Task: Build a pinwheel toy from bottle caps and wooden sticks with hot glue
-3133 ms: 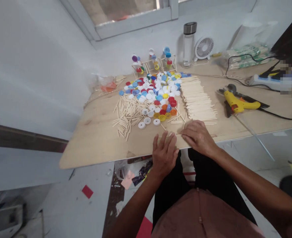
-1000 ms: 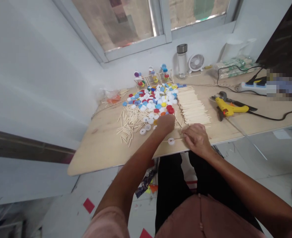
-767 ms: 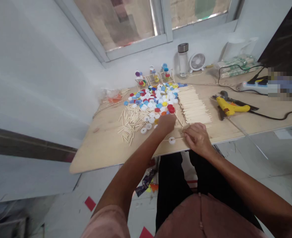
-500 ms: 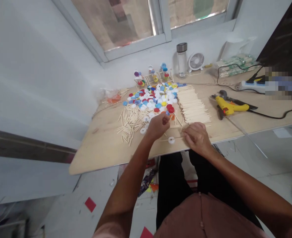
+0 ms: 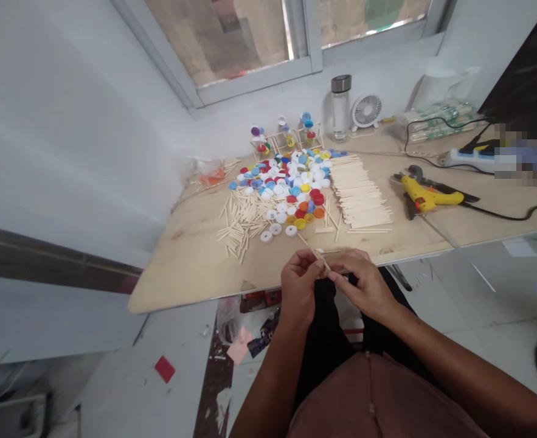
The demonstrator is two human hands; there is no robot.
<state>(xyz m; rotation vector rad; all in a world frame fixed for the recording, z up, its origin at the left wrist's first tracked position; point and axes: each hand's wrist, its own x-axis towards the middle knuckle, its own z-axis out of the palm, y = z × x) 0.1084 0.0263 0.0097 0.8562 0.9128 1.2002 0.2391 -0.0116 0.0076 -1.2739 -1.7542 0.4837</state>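
Observation:
My left hand and my right hand meet at the table's front edge, both closed in a pinch. Between them runs a thin wooden stick, slanting up and left out of the fingers. Its lower end is hidden by the fingertips. Just behind the hands, a white bottle cap partly shows. Beyond them lie loose caps in many colours, among them an orange cap, and a few single sticks. A pile of short sticks spreads to the left, and a neat row of longer sticks lies right.
A yellow glue gun and dark-handled pliers lie at the right, with a cable trailing off. Along the wall stand stick-and-cap models, a glass bottle and a small fan. A power strip sits farther right.
Both hands have come together and nearer to me, at the table edge. My left hand moved right and down from the caps, uncovering several of them. The stick now lies between both hands.

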